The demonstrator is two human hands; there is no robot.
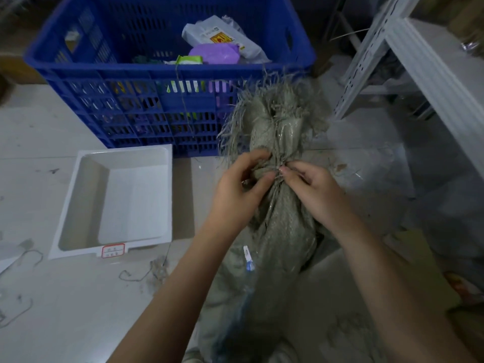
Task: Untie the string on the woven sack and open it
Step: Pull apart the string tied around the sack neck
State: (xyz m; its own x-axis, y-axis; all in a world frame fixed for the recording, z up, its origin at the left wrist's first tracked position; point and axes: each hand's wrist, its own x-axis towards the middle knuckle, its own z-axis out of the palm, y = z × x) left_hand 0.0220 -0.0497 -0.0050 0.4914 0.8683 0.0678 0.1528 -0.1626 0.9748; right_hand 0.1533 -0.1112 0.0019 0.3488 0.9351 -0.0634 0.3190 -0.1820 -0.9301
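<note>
While one woven sack (282, 226) is stood on the floor (78, 310) before one blue crate (146, 106), its gathered neck is gripped from both sides. One left hand (237, 191) is curled around the neck, fingers (255, 155) closed on the fabric. One right hand (315, 191) is bent inward, fingertips pinched on the string (278, 169). One white tray (115, 200) lies left.

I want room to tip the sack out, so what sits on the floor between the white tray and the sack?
In the head view, nothing sits between the white tray and the woven sack: only bare pale floor, crossed lower down by the left forearm.
</note>
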